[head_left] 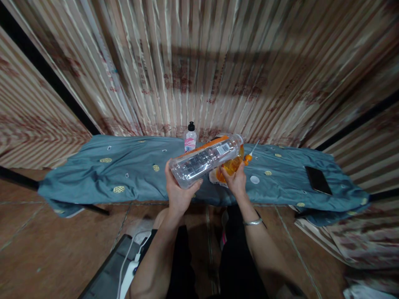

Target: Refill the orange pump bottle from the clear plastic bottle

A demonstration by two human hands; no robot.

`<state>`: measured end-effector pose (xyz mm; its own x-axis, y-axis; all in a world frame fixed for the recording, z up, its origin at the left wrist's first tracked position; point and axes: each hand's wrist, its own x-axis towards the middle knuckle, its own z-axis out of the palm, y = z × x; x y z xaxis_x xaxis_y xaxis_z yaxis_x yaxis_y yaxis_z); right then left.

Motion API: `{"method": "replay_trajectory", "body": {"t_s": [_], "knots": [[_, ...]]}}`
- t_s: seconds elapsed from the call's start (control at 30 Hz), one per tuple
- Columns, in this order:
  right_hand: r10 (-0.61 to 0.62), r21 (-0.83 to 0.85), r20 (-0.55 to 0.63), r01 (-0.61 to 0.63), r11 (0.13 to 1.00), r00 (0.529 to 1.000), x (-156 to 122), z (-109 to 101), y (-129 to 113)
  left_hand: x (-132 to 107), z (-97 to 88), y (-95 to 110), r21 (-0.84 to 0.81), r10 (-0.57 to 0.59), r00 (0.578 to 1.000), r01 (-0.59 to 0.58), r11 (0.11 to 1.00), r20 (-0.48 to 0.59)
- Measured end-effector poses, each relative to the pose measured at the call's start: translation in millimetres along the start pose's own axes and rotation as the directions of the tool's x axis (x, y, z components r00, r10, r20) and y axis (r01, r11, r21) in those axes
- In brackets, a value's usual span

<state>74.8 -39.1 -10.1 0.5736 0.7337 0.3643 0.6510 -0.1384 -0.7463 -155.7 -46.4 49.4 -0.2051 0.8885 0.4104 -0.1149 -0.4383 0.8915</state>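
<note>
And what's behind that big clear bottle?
Part of an amber container shows in the right hand, and a black-capped bottle stands farther back, its base hidden. Anything else covered by the clear bottle can't be made out.

Bearing a white barcode patch near the neck of the large clear bottle and dark rows of small print farther down its side, all too blurred for reading. Showing pale lettering on the pink label of the small black-capped bottle, likewise illegible. Running reddish marks over the striped curtain, yielding no certain word or number.
</note>
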Motion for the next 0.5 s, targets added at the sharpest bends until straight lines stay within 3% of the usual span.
{"method": "replay_trajectory", "body": {"t_s": [0.5], "knots": [[0.005,-0.028,-0.006,-0.005,1.000,1.000,-1.3,-2.1,-3.6,-2.2,-1.3,2.5,-0.012,0.021,1.000,-0.021,1.000,-0.016]]}}
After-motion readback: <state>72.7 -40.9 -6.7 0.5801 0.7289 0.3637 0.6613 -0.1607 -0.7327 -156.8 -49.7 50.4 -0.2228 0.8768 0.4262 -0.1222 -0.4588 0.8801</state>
